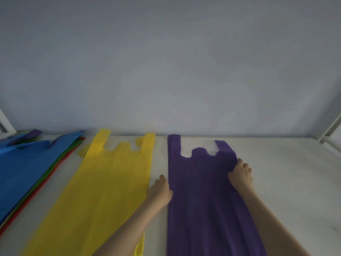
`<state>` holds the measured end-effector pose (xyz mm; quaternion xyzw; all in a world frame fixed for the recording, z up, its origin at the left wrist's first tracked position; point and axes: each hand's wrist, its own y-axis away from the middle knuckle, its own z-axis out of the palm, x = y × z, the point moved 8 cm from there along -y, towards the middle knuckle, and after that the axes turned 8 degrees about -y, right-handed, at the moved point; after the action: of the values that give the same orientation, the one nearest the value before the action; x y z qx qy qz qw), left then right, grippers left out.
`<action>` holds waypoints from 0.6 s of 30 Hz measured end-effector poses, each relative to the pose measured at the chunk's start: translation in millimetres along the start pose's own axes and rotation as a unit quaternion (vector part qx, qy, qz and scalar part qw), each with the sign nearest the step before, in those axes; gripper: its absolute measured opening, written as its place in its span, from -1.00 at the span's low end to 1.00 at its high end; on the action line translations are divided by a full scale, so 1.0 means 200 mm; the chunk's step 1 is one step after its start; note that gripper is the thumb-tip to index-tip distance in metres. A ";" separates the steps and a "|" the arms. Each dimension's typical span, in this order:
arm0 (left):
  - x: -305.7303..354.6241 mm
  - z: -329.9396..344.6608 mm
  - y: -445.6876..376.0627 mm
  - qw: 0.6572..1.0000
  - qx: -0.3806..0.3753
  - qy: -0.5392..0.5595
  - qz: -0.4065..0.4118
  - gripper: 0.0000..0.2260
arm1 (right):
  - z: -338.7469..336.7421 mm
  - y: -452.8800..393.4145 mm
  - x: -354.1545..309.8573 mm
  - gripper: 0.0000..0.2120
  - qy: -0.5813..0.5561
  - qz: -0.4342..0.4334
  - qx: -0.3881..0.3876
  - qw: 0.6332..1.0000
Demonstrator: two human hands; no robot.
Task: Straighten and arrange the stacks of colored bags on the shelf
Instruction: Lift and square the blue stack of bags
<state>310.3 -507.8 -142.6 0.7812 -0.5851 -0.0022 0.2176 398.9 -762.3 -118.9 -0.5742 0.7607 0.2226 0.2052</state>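
In the head view, the purple stack (201, 191) was lying flat on the white shelf (287, 182), just right of the yellow stack (103, 182). Its left edge was touched by the left hand (160, 191), though whether that edge was pinched could not be told; its right edge was gripped by the curled fingers of the right hand (239, 174). Squaring would probably best be done by drawing both edges in evenly, parallel to the yellow stack. The purple stack appeared long and thin, with 2 handle straps toward the wall, the right one skewed.

Three stacks of bags (203, 191), one shelf (286, 172), two hands (161, 191).
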 end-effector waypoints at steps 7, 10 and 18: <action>-0.45 -0.40 0.03 0.981 0.125 -0.137 0.059 -0.70 | 0.10 0.37 -0.50 -0.55 0.091 -0.121 0.079 0.985; -0.80 -0.59 0.12 0.967 0.165 -0.188 0.048 -0.72 | 0.26 0.58 -0.80 -0.62 0.064 -0.159 0.048 0.984; -1.87 -0.87 0.36 0.968 0.171 -0.161 -0.086 -0.79 | 0.83 1.02 -1.65 -0.63 0.015 -0.265 -0.021 0.964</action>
<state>170.2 -122.5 -54.9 0.8437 -0.5345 -0.0465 -0.0170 296.9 -359.7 -46.6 -0.7627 0.5795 0.1674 0.2332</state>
